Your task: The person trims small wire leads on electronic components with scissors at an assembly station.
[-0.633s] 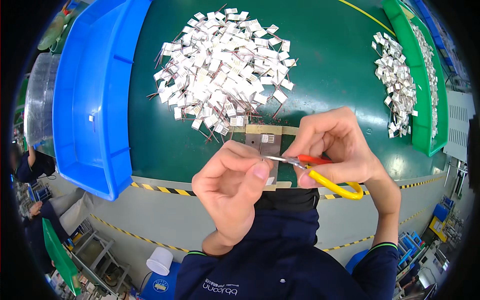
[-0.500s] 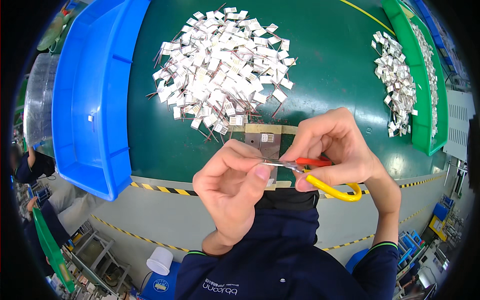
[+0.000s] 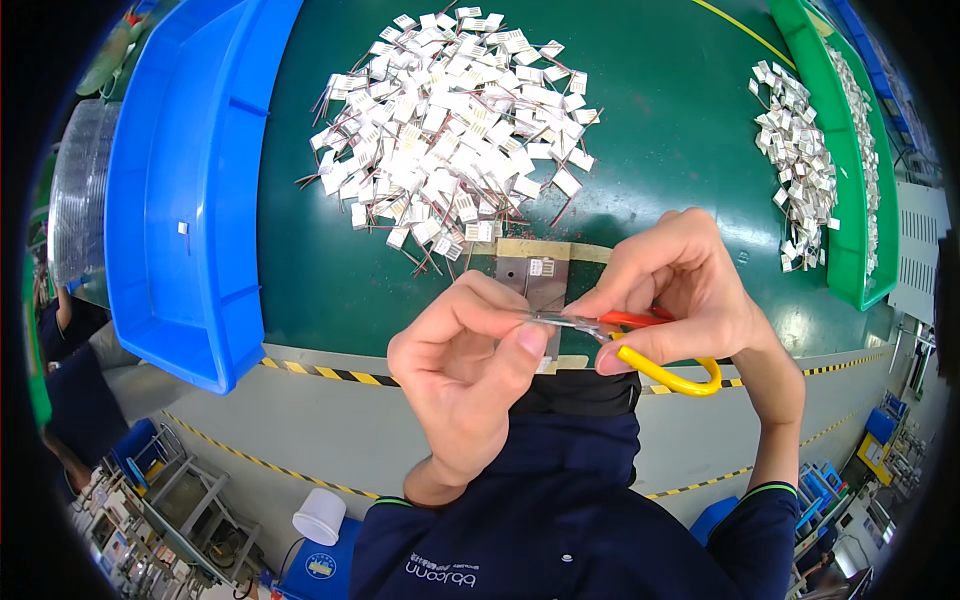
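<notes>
Two hands meet just above the near edge of the green worktop [image 3: 650,130]. My left hand [image 3: 465,370] has its grip closed, thumb and forefinger pinching one small white wired piece [image 3: 541,362] that is mostly hidden behind my thumb, so I cannot tell how its leads lie. My right hand [image 3: 690,290] has its grip closed around the scissors [image 3: 640,345], one red and one yellow handle, with the thin blades pointing left to touch the pinched piece. Just behind my hands a small grey plate [image 3: 535,275] lies flat on a strip of tan tape. Beyond it the big heap of white pieces [image 3: 455,120] with thin red and dark wires spreads over the worktop. A smaller heap [image 3: 795,150] lies at the right beside the green tray [image 3: 850,200], and the blue bin [image 3: 175,190] stands at the left. To cut well, I judge I should keep the piece steady, pinch near its body, and close the blades squarely across the wires only.
</notes>
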A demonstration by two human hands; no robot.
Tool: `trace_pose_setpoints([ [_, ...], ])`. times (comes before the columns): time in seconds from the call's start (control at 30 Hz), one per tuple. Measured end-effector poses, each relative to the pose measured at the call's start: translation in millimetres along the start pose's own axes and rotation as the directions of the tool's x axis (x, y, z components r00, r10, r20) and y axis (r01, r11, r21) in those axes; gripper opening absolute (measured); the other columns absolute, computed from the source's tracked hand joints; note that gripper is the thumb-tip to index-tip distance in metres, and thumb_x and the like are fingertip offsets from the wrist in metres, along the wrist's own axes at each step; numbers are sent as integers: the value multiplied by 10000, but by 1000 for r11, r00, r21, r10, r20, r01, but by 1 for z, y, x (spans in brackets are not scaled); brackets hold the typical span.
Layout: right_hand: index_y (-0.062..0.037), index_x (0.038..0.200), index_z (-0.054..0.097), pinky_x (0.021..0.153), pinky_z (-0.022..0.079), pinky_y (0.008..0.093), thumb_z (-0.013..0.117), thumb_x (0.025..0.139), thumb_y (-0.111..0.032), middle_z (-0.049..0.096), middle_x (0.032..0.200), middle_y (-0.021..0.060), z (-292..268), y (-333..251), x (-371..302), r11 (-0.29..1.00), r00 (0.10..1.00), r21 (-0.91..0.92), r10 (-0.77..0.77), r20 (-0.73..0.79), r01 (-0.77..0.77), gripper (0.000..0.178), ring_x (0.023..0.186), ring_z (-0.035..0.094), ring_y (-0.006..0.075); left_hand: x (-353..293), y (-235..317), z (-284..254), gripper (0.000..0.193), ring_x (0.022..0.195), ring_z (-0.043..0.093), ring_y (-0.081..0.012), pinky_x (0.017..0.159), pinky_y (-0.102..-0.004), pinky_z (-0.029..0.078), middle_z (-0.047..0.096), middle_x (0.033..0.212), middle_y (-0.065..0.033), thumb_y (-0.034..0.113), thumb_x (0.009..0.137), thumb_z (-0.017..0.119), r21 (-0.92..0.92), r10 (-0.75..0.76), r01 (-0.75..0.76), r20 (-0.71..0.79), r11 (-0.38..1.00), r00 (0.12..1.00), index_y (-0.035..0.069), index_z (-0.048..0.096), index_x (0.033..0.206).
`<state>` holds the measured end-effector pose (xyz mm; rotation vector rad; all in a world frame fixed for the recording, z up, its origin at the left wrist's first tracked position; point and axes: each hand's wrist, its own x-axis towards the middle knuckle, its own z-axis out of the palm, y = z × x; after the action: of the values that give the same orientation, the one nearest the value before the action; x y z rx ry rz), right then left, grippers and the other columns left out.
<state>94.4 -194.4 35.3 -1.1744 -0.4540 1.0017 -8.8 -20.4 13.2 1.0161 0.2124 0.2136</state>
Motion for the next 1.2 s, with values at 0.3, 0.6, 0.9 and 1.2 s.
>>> trace_pose_setpoints([
  [0.3,122,917,668,487,401,167,747,652,104,661,635,130,5,0,1,998,993,-8,56,-107,-57,277,529,615,81,0,0,-1,73,704,528,-100,652,-226,428,585,799,-106,-35,823,635,-5,-5,5,-4,1000,1000,-54,571,793],
  [0.6,94,966,652,424,387,150,620,784,111,691,758,122,-2,-11,2,997,999,-73,-14,-47,10,185,540,600,46,1,-1,-4,55,703,545,-118,678,-261,456,598,807,-111,-73,815,622,-58,13,-13,6,998,1000,-57,575,792],
  [0.9,47,979,647,508,445,159,719,719,55,678,736,76,-5,12,15,622,800,-752,-555,-228,217,270,580,619,44,29,20,2,319,1003,542,-250,862,-334,438,635,1072,-107,5,703,770,782,500,-355,65,513,864,-4,665,1003],
  [1.2,-10,965,658,436,354,166,764,699,-15,571,534,25,-5,19,15,504,693,-830,-687,-218,239,286,433,503,34,5,1,-22,298,856,514,-273,760,-375,441,632,993,-36,11,625,781,892,326,-439,385,110,864,54,678,901],
])
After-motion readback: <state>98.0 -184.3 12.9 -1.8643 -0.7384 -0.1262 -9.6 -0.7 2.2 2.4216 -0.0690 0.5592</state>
